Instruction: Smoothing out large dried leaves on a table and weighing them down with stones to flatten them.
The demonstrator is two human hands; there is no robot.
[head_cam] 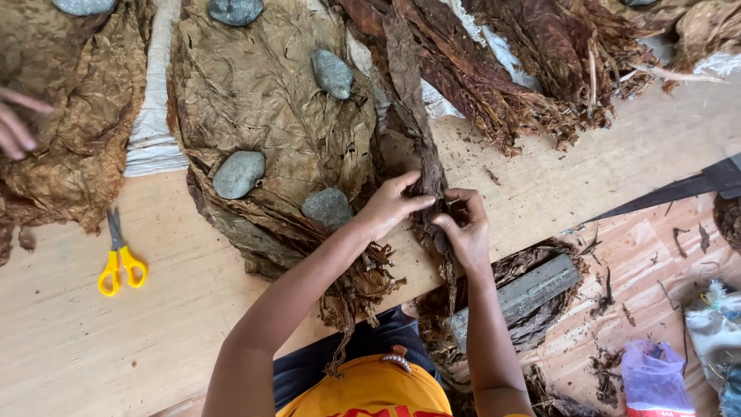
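A long dark brown dried leaf [409, 93] lies lengthwise over the wooden table [177, 309], its lower end hanging past the front edge. My left hand [390, 205] pinches the leaf on its left side. My right hand [463, 232] grips the same leaf just to the right, fingers curled around its stem. Left of my hands sits a flat stack of lighter brown leaves [262, 100] weighed down by several grey stones [238, 174].
Yellow-handled scissors [120, 259] lie on the table at the left. Another person's fingers [15, 127] rest on a second leaf pile [69, 116] at the far left. Dark leaf bundles [525, 62] fill the back right. A grey block [532, 289] and plastic bags [656, 378] are below the table edge.
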